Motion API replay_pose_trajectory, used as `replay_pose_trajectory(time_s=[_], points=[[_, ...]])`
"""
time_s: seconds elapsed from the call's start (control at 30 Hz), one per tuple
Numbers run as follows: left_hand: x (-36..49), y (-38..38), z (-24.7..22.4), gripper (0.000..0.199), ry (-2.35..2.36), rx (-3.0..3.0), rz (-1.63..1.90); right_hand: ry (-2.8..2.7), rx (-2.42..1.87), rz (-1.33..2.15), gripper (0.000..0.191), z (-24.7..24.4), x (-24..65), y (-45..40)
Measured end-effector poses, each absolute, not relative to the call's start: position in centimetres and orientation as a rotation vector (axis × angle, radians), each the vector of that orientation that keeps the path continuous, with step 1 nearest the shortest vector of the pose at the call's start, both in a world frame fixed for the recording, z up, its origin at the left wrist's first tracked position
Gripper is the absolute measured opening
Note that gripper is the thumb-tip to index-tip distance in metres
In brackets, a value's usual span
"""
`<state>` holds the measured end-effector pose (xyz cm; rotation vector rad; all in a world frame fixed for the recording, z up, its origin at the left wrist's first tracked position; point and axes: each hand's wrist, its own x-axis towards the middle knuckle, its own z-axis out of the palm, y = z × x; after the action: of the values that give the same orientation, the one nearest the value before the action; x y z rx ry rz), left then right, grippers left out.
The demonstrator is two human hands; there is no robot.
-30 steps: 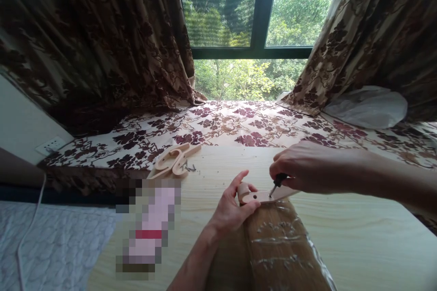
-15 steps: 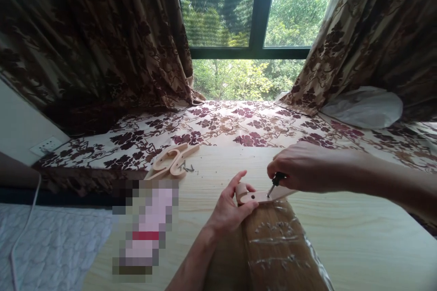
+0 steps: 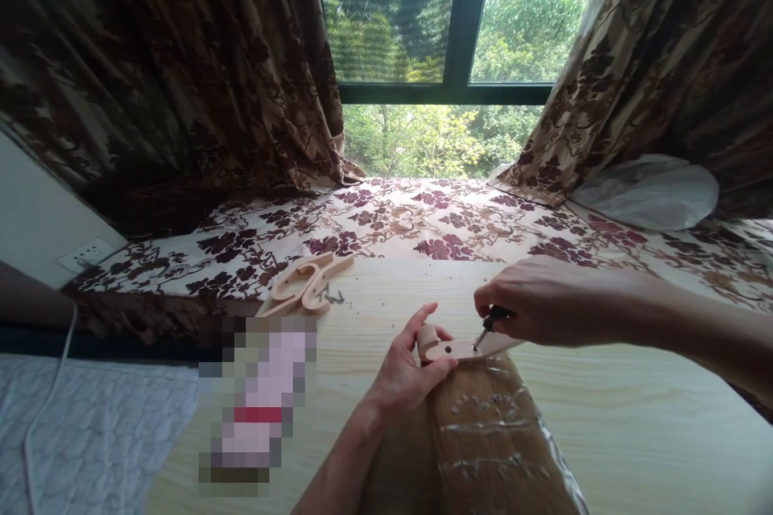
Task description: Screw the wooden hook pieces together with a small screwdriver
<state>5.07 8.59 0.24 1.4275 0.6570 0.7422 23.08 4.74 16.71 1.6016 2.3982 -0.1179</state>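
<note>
A pale wooden hook-shaped piece (image 3: pixel 462 348) lies across the far end of a taped cardboard box (image 3: pixel 489 418). My left hand (image 3: pixel 411 362) grips its curled end, thumb pressed on the near edge and index finger raised. My right hand (image 3: pixel 531 302) is closed around the dark handle of a screwdriver (image 3: pixel 485 331). The screwdriver leans to the right, its tip at a screw in the wooden piece. A dark hole shows in the wood to the left of that screw. The right end of the piece is partly hidden under my right hand.
Several curved wooden pieces (image 3: pixel 311 286) lie at the table's far left, with loose screws (image 3: pixel 332 295) beside them. A blurred pink item (image 3: pixel 266 394) is nearer on the left. Beyond the wooden table (image 3: pixel 634 434) is a floral-covered sill (image 3: pixel 416 213) with a white plastic bag (image 3: pixel 652 191).
My right hand has dipped slightly and the screwdriver leans a little more. My left hand keeps its hold on the wooden piece. The view has shifted very slightly.
</note>
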Motion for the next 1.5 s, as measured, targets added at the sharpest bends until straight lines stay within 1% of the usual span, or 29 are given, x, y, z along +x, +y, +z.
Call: replay_pose_trajectory(time_s=[0.23,0.5,0.73,1.03,1.23,1.37,1.5], points=[[5.1,8.6,0.4,0.07,0.671,1.44,0.743,2.425,1.525,-0.165,0.022,17.1,22.8,4.4],[5.1,8.8,0.0,0.067,0.671,1.448,0.739,2.344,1.635,-0.099,0.02,17.3,22.4,4.9],[5.0,8.8,0.1,0.066,0.678,1.467,0.722,2.365,1.467,-0.082,0.02,17.7,21.8,4.7],[5.1,8.8,0.1,0.065,0.695,1.476,0.721,2.323,1.558,-0.056,0.02,17.6,21.8,5.0],[4.9,8.7,0.3,0.066,0.7,1.48,0.724,2.332,1.473,-0.046,0.016,18.0,21.1,4.9],[5.0,8.8,0.3,0.065,0.702,1.48,0.715,2.349,1.452,-0.065,0.016,17.5,21.2,5.1],[5.1,8.9,0.2,0.065,0.702,1.484,0.711,2.351,1.528,-0.063,0.018,17.0,21.8,5.3]])
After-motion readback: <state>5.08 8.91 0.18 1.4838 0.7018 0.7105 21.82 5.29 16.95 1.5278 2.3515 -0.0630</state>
